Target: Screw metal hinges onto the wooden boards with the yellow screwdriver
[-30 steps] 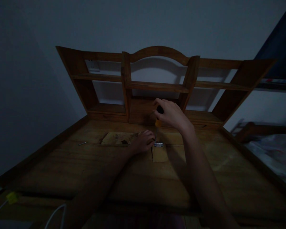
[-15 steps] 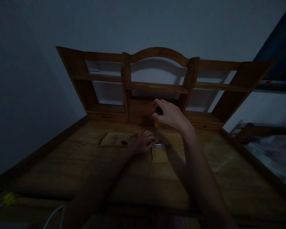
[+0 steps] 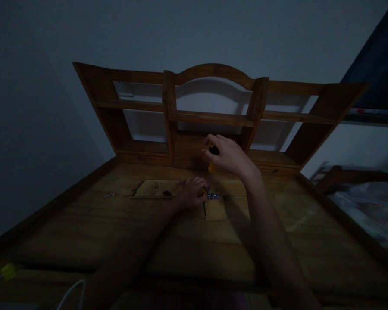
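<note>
A brown wooden desk point(image 3: 187, 241) with an open-shelved wooden hutch point(image 3: 210, 117) fills the view. The right hand point(image 3: 228, 154) curls its fingers around the handle of an upright black-and-yellow screwdriver point(image 3: 211, 167), tip at a small silver metal hinge point(image 3: 213, 196) on the desk. Beside it, the left hand point(image 3: 194, 192) has bent fingers; whether they pinch anything, I cannot tell.

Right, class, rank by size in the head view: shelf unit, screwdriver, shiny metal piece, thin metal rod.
1. Shelf unit
2. Screwdriver, partly hidden by the right hand
3. Shiny metal piece and thin metal rod: alike in length, so unranked
</note>
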`<state>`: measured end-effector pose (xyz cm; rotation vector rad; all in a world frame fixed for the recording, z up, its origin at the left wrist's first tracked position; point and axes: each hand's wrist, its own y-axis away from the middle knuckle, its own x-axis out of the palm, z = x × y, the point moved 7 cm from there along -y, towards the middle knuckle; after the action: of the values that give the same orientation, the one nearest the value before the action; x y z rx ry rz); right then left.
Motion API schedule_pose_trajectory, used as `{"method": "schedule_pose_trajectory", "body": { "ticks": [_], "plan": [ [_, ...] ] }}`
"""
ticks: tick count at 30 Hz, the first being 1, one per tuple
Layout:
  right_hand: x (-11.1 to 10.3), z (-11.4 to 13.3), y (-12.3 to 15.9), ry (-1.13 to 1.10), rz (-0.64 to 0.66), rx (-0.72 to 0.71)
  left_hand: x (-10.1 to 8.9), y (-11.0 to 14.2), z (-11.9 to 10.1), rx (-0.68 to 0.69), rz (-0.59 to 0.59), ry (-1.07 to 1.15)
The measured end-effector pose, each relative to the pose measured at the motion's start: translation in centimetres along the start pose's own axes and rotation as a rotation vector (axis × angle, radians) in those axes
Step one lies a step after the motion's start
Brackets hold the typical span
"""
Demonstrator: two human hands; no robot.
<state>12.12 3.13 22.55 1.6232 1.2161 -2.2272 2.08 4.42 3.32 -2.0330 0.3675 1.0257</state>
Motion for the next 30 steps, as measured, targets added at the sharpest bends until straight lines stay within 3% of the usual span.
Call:
{"method": "schedule_pose_trajectory", "body": {
  "ticks": [30],
  "plan": [
    [-0.24, -0.05, 0.14, 0.016, -0.028, 0.009, -0.06, 0.05, -0.09, -0.009, 0.017, 0.015]
  ]
}}
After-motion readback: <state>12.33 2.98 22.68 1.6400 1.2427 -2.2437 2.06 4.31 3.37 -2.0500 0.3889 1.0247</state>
